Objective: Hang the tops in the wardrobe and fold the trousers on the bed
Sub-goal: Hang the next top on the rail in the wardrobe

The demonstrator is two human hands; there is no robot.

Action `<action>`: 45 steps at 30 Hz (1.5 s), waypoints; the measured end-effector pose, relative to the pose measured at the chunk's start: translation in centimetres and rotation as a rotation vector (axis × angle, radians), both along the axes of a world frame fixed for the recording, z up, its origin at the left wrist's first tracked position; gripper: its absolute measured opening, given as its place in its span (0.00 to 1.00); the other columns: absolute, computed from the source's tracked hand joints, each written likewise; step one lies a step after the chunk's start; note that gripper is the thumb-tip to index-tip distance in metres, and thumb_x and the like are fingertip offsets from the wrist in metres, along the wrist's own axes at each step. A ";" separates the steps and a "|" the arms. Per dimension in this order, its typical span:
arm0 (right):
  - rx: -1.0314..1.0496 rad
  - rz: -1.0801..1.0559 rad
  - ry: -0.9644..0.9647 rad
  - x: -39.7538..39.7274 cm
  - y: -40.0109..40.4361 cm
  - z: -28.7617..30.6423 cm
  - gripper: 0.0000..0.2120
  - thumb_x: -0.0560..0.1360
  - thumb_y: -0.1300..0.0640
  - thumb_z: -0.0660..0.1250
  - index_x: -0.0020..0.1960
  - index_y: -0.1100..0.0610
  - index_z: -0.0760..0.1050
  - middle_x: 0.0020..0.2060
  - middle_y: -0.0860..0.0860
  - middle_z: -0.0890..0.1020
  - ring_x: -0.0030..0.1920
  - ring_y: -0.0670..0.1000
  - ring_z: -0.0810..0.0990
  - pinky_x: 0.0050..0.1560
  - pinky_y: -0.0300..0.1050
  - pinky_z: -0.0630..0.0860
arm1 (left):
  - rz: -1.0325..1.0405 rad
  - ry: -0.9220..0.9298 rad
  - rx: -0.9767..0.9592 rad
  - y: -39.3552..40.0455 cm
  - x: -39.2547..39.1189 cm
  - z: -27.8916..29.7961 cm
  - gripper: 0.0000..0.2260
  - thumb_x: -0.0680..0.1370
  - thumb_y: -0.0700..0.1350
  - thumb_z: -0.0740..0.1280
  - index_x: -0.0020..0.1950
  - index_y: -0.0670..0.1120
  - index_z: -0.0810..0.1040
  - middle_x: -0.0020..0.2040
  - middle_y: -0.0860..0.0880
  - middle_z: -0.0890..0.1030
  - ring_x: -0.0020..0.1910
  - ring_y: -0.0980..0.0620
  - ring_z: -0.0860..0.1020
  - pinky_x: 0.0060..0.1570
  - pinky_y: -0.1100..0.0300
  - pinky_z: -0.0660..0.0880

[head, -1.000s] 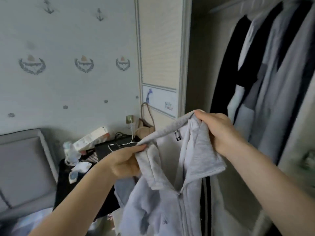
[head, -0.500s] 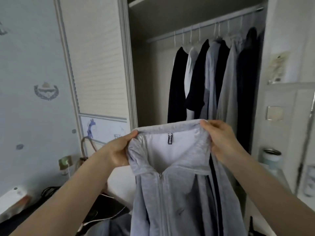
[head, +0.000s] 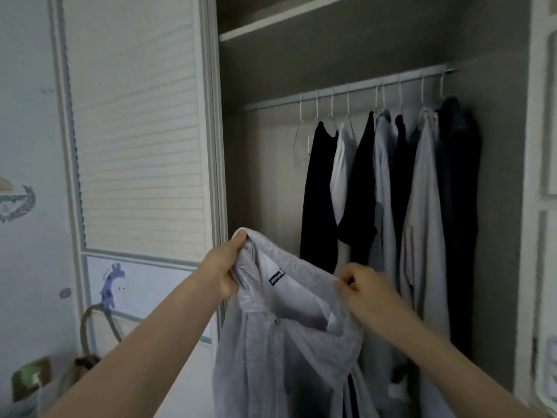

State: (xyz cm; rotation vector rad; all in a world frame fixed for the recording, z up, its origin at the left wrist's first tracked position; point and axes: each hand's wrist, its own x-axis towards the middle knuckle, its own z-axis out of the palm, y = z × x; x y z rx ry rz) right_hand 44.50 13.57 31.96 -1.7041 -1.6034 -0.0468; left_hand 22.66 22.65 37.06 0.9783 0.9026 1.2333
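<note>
Head view looked into the open wardrobe [head: 488, 206], where I held a light grey zip-up hoodie [head: 289, 351] up in front of it. My left hand [head: 224, 271] gripped the collar at its left end, thumb on top and fingers curled into the fabric, raised above the other end. My right hand [head: 366, 292] was blurred, but its fingers were curled and pinched the collar's right end. A dark neck label [head: 276, 277] showed inside the collar between my hands, and the zip [head: 276, 321] was closed just below it. The hoodie's body hung down toward the bottom edge of the frame. Behind it, black, white and grey tops [head: 388, 188] hung on white hangers from the rail [head: 346, 91]. One bare hanger [head: 301, 140] hung at their left end. A louvred door [head: 135, 131] stood at the left.
</note>
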 end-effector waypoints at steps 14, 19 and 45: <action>0.143 0.224 -0.189 -1.8 11.8 12.4 0.04 0.76 0.52 0.59 0.50 0.45 0.70 0.45 0.51 0.81 0.43 0.53 0.80 0.47 0.47 0.78 | 0.192 0.404 0.494 10.4 2.1 7.0 0.13 0.79 0.51 0.68 0.47 0.40 0.81 0.45 0.39 0.84 0.42 0.45 0.83 0.44 0.53 0.81; 0.522 0.149 -0.206 -3.5 20.0 22.9 0.10 0.78 0.58 0.58 0.58 0.57 0.71 0.53 0.57 0.78 0.55 0.57 0.76 0.50 0.43 0.68 | 0.283 0.437 0.689 13.2 3.5 9.5 0.17 0.78 0.50 0.68 0.46 0.34 0.80 0.40 0.35 0.79 0.40 0.44 0.78 0.43 0.48 0.77; 0.193 0.062 0.594 7.6 33.5 29.0 0.26 0.80 0.43 0.51 0.70 0.59 0.64 0.56 0.56 0.79 0.52 0.54 0.76 0.51 0.48 0.67 | 0.189 0.379 0.650 22.4 3.9 7.8 0.21 0.78 0.50 0.68 0.49 0.29 0.77 0.44 0.30 0.79 0.39 0.44 0.77 0.42 0.52 0.74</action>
